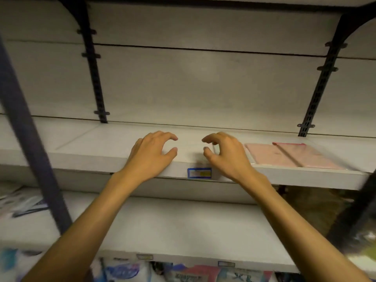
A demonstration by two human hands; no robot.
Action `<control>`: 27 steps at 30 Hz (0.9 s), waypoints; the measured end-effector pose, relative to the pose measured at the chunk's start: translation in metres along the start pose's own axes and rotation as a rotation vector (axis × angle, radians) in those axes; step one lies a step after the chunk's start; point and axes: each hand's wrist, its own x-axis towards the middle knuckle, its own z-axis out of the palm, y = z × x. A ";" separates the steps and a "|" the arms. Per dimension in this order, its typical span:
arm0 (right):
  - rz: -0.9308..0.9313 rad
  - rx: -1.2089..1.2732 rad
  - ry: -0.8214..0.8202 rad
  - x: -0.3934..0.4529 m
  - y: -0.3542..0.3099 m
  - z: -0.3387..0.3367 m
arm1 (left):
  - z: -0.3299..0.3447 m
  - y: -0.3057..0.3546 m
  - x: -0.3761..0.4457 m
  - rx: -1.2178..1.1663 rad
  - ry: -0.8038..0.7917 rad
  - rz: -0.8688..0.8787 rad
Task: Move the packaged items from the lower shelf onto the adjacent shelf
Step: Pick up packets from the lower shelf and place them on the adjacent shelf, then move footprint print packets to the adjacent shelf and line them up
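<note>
Two hands empty: my left hand (151, 154) and right hand (225, 154) hover with fingers curled apart over the shelf (97, 151). A pink packet (293, 155) lies flat just right of my right hand, the nearer one, long side running along the shelf's front edge.

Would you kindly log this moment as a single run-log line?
left hand: empty, fingers curled over upper shelf | right hand: empty, same pose | pink package: flat on shelf, right of hands, untouched
</note>
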 end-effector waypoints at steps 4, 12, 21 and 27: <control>-0.065 0.070 -0.014 -0.007 -0.075 0.038 | -0.036 -0.051 -0.043 -0.061 0.037 -0.056; -0.145 0.255 -0.129 -0.033 -0.248 0.128 | -0.108 -0.173 -0.145 -0.105 0.025 -0.113; -0.148 0.293 -0.294 -0.052 -0.399 0.254 | -0.158 -0.337 -0.245 -0.024 -0.054 -0.286; -0.090 0.255 -0.419 -0.045 -0.456 0.325 | -0.174 -0.430 -0.275 -0.015 -0.088 -0.445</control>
